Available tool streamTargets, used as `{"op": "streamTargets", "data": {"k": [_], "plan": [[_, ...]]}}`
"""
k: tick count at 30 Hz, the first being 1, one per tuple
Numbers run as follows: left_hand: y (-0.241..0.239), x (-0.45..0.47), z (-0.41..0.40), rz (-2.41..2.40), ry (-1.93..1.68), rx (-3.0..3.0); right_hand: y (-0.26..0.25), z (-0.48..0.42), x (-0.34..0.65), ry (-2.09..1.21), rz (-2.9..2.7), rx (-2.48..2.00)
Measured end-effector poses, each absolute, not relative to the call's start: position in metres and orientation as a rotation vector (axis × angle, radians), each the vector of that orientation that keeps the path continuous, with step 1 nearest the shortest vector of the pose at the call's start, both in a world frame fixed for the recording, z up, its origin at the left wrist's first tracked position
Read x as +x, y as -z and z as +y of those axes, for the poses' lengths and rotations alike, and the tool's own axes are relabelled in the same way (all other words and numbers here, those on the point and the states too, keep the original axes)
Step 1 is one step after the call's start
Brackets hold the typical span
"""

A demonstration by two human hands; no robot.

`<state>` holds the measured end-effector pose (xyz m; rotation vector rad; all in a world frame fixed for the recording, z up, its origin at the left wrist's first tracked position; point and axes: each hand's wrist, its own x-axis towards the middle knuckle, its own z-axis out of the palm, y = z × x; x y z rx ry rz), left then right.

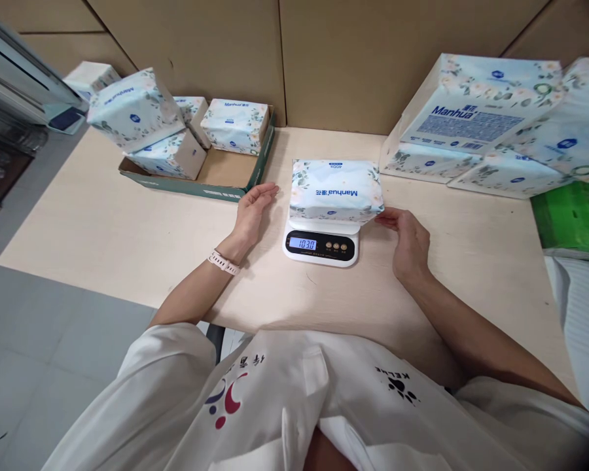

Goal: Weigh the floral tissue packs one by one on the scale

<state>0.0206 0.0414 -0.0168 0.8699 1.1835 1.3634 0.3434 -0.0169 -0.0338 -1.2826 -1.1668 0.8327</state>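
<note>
A white and blue floral pack of tissues [334, 186] lies on a small white kitchen scale [321, 247] in front of me. The lit display seems to read 103.0. My left hand [253, 210] rests on the table left of the scale, fingers stretched out and apart from the pack, holding nothing. On the other side, my right hand [408, 239] has its fingers extended toward the pack's near right corner. Its fingertips are at that edge; whether they touch it I cannot tell. It does not grip the pack.
Back left, a green cardboard tray [196, 190] holds several tissue packs, one stacked on top. More packs [464, 108] are piled at the right, near a green crate [574, 219]. Brown cardboard [343, 65] stands behind the wooden table [103, 229].
</note>
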Motion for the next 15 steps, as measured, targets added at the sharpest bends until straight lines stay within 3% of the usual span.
{"op": "streamTargets", "data": {"k": [15], "plan": [[0.002,0.031,0.030,1.269,-1.451,0.938,0.028,-0.022,0.339,-0.805,-1.225,-1.278]]}}
